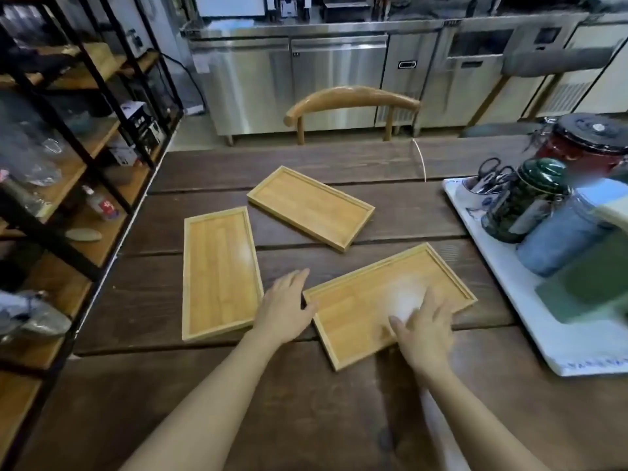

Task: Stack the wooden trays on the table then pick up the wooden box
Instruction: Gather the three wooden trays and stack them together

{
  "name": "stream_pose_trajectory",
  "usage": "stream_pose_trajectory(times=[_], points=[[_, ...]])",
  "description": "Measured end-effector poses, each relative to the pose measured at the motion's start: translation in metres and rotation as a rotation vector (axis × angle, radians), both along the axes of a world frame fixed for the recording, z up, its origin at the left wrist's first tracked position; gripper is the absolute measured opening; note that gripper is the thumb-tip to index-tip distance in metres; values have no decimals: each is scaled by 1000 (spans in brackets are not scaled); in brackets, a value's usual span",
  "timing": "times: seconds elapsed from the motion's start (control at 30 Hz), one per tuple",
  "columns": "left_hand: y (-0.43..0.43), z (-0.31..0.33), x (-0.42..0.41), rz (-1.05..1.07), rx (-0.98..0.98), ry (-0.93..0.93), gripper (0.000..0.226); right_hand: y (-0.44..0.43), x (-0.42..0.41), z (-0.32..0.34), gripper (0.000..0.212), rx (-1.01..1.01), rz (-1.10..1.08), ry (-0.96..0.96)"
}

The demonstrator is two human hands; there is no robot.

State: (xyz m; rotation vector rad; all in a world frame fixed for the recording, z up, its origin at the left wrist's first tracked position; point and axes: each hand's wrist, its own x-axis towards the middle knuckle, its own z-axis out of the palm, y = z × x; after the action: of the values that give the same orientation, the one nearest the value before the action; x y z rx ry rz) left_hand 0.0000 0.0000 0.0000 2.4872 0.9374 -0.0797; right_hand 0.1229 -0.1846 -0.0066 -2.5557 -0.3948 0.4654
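Nothing stacked: three trays apart at 9 (219, 271), 12 (311, 207), 4 o'clock (367, 307). Both hands, left (283, 309) and right (426, 329), spread, seemingly holding nothing. Box unseen.

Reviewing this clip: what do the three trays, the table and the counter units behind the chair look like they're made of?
Three trays: light bamboo or wood, going by the fine parallel strips; smooth finish that catches glare. Table: dark stained wooden planks, with visible seams and grain. Counter units: brushed stainless steel, apparently, given the grey reflective doors.
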Motion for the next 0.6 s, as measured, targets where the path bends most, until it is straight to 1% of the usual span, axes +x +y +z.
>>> stream_pose_trajectory(times=[0.03, 0.07, 0.13, 0.23, 0.27, 0.33, 0.37, 0.4, 0.43, 0.53, 0.57, 0.6], points=[[-3, -5, 1, 4, -49, 24, 67, 1, -3, -3, 90, 30, -67, 77], [-5, -9, 2, 13, -101, 30, 66, 2, -4, -3, 92, 107, -124, 130], [-14, -16, 3, 48, -208, 35, 61, 6, -11, -7, 93, 328, -228, 273], [-24, -19, 10, 159, -317, -50, 57, 16, -17, -2, 86, 756, -525, 457], [-26, -17, 12, 197, -342, -75, 56, 20, -18, 1, 82, 872, -599, 530], [-34, -13, 17, 275, -401, -126, 51, 25, -21, 4, 67, 992, -687, 663], [-39, -11, 19, 310, -437, -148, 48, 28, -22, 5, 58, 994, -716, 712], [-43, -8, 21, 346, -472, -163, 46, 29, -23, 7, 55, 965, -745, 748], [-46, -6, 23, 386, -500, -174, 44, 30, -22, 9, 56, 914, -764, 752], [-49, -5, 27, 507, -567, -198, 39, 29, -12, 4, 65, 742, -764, 696], [-49, -5, 28, 535, -593, -203, 37, 28, -8, 2, 64, 697, -758, 680], [-49, -4, 29, 551, -622, -200, 37, 27, -6, 1, 57, 653, -741, 669]])
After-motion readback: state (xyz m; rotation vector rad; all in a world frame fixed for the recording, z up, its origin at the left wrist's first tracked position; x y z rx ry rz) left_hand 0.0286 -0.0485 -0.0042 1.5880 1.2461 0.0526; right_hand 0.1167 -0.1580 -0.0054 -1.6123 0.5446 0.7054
